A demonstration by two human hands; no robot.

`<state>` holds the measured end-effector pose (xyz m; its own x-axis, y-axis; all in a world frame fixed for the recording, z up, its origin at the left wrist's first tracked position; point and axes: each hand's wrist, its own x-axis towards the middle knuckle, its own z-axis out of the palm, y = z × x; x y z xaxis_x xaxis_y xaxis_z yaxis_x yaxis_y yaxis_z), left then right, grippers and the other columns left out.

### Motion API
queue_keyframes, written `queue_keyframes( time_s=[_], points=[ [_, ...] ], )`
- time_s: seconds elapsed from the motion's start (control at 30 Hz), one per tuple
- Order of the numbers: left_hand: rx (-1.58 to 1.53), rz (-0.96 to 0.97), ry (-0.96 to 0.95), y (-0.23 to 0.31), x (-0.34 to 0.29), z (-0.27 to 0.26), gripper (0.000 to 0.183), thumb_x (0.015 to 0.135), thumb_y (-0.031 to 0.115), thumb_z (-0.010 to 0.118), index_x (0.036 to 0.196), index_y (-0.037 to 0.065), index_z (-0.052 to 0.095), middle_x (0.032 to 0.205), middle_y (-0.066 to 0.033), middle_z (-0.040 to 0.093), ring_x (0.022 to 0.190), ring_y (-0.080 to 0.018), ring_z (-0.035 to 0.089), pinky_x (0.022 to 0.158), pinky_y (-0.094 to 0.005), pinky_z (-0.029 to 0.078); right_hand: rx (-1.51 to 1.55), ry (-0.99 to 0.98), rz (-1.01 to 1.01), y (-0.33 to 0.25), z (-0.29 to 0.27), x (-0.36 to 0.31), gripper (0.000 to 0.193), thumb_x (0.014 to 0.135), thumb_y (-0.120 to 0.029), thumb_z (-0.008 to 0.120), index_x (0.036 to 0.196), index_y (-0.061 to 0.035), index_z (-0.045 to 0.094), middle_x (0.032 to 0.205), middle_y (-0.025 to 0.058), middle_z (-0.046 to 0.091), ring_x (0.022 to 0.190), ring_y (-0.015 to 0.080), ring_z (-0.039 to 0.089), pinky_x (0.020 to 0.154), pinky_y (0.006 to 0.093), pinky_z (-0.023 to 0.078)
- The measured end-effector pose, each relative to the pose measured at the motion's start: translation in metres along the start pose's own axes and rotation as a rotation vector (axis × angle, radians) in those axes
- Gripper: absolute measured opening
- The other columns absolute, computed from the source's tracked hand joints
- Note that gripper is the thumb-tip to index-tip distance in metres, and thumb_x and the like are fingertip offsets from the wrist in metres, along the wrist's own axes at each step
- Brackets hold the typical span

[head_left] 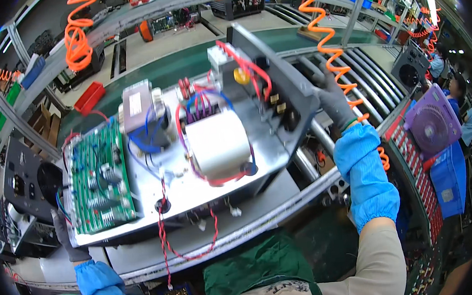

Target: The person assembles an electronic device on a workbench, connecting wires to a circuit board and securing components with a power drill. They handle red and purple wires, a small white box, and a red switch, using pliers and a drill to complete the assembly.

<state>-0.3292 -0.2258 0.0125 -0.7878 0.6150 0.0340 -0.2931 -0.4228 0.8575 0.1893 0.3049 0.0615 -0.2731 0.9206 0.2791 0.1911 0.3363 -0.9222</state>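
Observation:
A metal electronics chassis (170, 201) lies tilted across the bench edge in front of me. It carries a green circuit board (96, 182), a brown boxed component (137, 105), a white-wrapped round coil (217, 143) and a dark upright end panel (277, 68). My left hand (67, 238), in a grey glove, grips the chassis at its near left corner. At the far right, my gloved right hand (333, 98) holds the outer side of the end panel; some of its fingers are hidden. Twisted red and white wires (164, 243) dangle from the front.
A roller conveyor (367, 74) runs behind and to the right. Orange coiled hoses (319, 22) hang overhead. Black housings (25, 171) stand at left, a red bin (90, 98) behind. Right are a purple fan (434, 119), a blue bin (449, 182) and people farther off.

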Motion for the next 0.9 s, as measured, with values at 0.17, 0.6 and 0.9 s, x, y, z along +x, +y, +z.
queue_keyframes(
  time_s=[0.17, 0.6, 0.9],
  points=[
    [0.174, -0.209, -0.073, 0.006, 0.006, -0.035, 0.045, 0.098, 0.028, 0.038, 0.135, 0.003, 0.041, 0.126, -0.0089, 0.053, 0.11, -0.0188, 0.055, 0.097, -0.0319, 0.044, 0.221, 0.182, -0.134, -0.043, -0.048, 0.054, 0.069, 0.083, -0.008, 0.059, 0.143, -0.0069, 0.026, 0.145, 0.0159, 0.03, 0.119, 0.0257, 0.048, 0.086, 0.0352, 0.051],
    [0.193, -0.413, 0.081, -0.075, -0.069, 0.132, 0.043, 0.07, 0.019, 0.057, 0.109, 0.004, 0.049, 0.081, -0.0105, 0.063, 0.057, -0.0159, 0.06, 0.05, -0.0261, 0.05, 0.197, 0.526, -0.343, -0.102, -0.298, -0.015, 0.055, 0.09, -0.033, 0.051, 0.135, -0.0034, 0.041, 0.135, 0.0168, 0.043, 0.123, 0.0258, 0.044, 0.087, 0.035, 0.049],
    [0.231, -0.422, -0.043, -0.159, -0.118, 0.335, 0.086, 0.072, 0.014, 0.057, 0.144, 0.007, 0.012, 0.122, -0.0126, 0.043, 0.104, -0.0228, 0.052, 0.087, -0.0351, 0.047, 0.113, 0.683, -0.187, -0.078, -0.33, -0.044, 0.052, 0.09, -0.033, 0.052, 0.132, -0.004, 0.043, 0.13, 0.016, 0.046, 0.116, 0.0259, 0.047, 0.084, 0.0341, 0.049]
  ],
)
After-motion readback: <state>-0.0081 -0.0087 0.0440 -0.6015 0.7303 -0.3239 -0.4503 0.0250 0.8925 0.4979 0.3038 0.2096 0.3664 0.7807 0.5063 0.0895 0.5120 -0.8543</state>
